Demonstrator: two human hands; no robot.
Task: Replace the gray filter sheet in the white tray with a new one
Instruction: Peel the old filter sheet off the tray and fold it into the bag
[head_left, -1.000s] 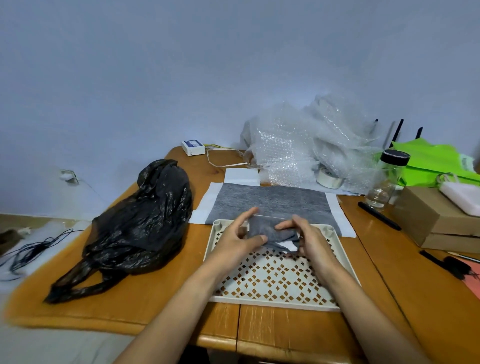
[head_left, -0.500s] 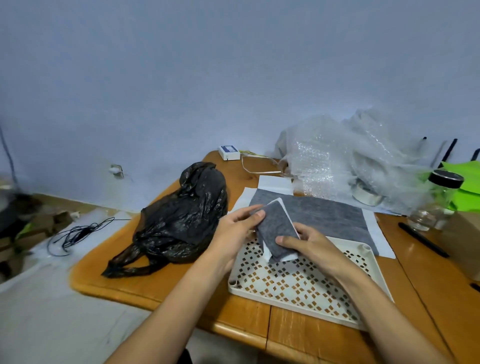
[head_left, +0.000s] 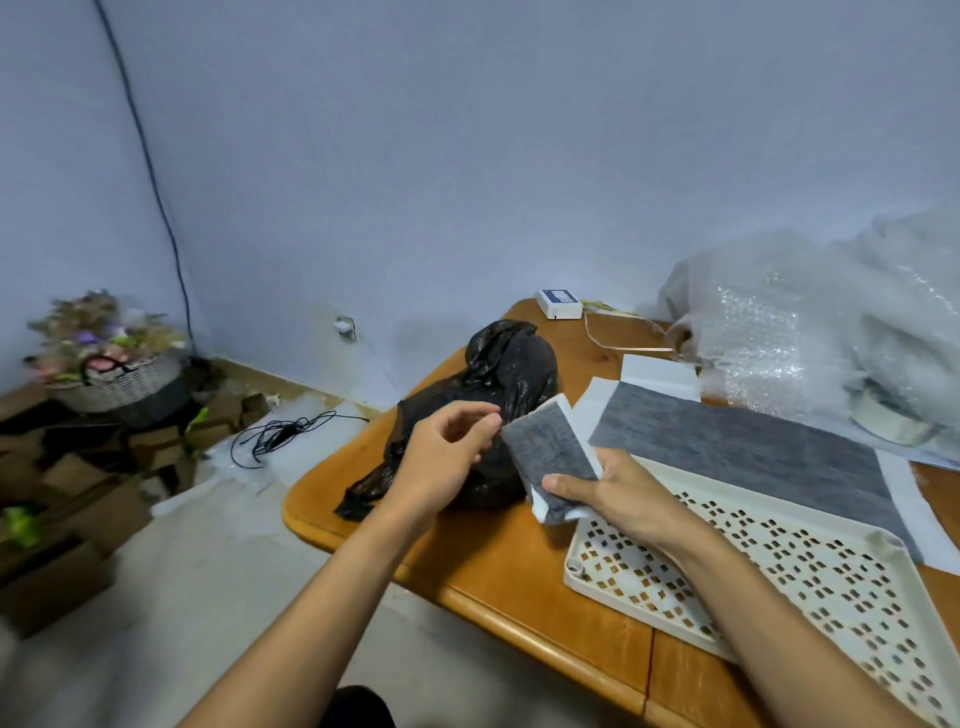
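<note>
A folded gray filter sheet (head_left: 551, 451) with white edges is held up above the table's left part, in front of the black plastic bag (head_left: 498, 374). My right hand (head_left: 618, 496) grips its lower end, thumb across the front. My left hand (head_left: 447, 457) pinches its upper left corner with the fingertips. The white perforated tray (head_left: 810, 577) lies bare on the wooden table to the right. Beyond it a flat gray filter sheet (head_left: 748, 441) with white borders lies spread out.
Bubble wrap (head_left: 810, 322) piles at the back right over a tape roll (head_left: 893, 421). A small white box (head_left: 560, 303) with a cable sits at the far table edge. On the floor left are a black cable (head_left: 280, 434), cardboard boxes and a flower basket (head_left: 111, 358).
Both hands have carried the folded sheet left, off the tray and toward the black bag. My view has swung left, so the floor and basket now show.
</note>
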